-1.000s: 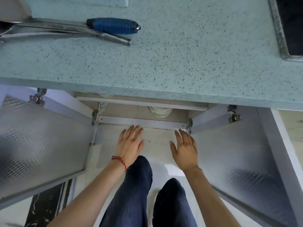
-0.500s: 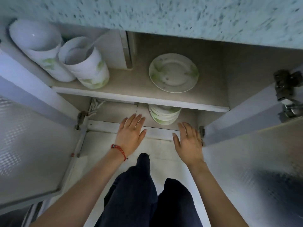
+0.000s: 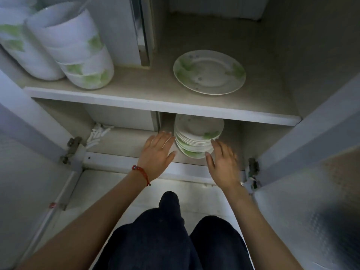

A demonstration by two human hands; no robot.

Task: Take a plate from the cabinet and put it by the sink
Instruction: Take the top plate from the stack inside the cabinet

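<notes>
A stack of white plates with green leaf prints (image 3: pixel 197 136) stands on the lower shelf of the open cabinet, partly hidden under the upper shelf (image 3: pixel 159 106). My left hand (image 3: pixel 158 152), a red string on its wrist, is spread just left of the stack. My right hand (image 3: pixel 223 164) is spread just right of it, fingertips near the stack's lower rim. Both hands hold nothing. A single plate (image 3: pixel 209 72) of the same pattern lies flat on the upper shelf.
Two stacks of white bowls with green prints (image 3: pixel 76 53) stand at the upper shelf's left. Frosted cabinet doors hang open at left (image 3: pixel 25 182) and right (image 3: pixel 311 201). A bundle of white sticks (image 3: pixel 97 133) lies on the lower shelf. My dark trouser knees (image 3: pixel 175 236) are below.
The view has dropped from the countertop into the cabinet. Both hands have reached forward over the cabinet's front edge and now flank the plate stack on the lower shelf.
</notes>
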